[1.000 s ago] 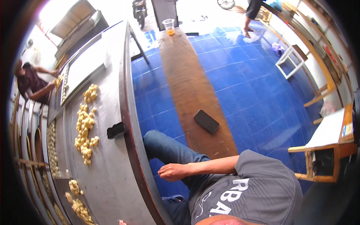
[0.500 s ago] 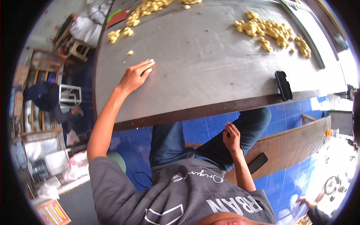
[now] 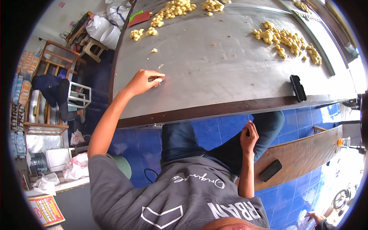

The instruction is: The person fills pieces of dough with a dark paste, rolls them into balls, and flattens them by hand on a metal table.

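My left hand is at the left part of the metal-topped table, thumb and fingertips pinched together over the surface. Whatever lies between those fingertips, if anything, is too small to name. A single small yellow lump lies beyond it, with pale scraps nearer the fingers. Below the table edge, my right hand hovers by my right thigh with curled fingers; its inside is hidden. Small yellow rounded lumps form a pile at the far left and another pile at the right.
A black case-like object rests near the table's front right edge. Behind my right arm, a dark phone lies on a wooden bench. A red board sits at the far left corner. Another person bends beside a white stool.
My left fingers, stretched out before, are now drawn into a pinch. My right hand stays below the table edge, its fingers curled. The view has tilted, showing more of the table's far side.
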A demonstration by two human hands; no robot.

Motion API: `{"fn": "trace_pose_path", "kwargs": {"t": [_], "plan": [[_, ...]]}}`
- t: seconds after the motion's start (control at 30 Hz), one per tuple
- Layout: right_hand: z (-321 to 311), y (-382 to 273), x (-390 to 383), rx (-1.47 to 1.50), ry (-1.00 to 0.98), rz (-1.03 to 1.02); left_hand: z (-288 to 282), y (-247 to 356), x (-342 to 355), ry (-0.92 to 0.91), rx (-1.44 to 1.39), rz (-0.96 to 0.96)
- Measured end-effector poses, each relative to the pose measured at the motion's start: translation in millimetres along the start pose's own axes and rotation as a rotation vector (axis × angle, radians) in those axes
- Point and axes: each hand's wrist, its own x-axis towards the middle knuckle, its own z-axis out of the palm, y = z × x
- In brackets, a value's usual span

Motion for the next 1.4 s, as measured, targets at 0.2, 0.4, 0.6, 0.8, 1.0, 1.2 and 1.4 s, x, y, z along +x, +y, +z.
{"fn": "trace_pose_path", "kwargs": {"t": [0.2,0.4,0.6,0.8,1.0,1.2,1.4], "plan": [[-1.1,1.6,-3.1,-0.048,-0.065,0.031,2.6,-7.1,-15.8,0.019,0.329,0.282],[8.0,6.1,-1.4,-0.067,-0.103,0.044,2.0,-12.4,-23.3,-0.047,0.393,0.290],[10.9,7.0,3.3,-0.065,-0.124,0.097,5.0,-3.9,-6.1,0.087,-0.057,-0.020],[10.1,12.0,1.0,-0.054,-0.119,0.105,27.8,1.3,26.1,0.237,0.087,0.190],[8.4,6.5,4.6,-0.034,-0.146,0.159,30.0,8.2,6.9,0.149,0.353,0.354],[11.9,10.5,4.9,-0.041,-0.076,0.095,25.4,7.5,-0.6,0.213,0.280,0.321],[13.4,9.2,5.1,-0.042,-0.090,0.085,32.1,13.8,2.7,0.345,0.126,0.127]]}}
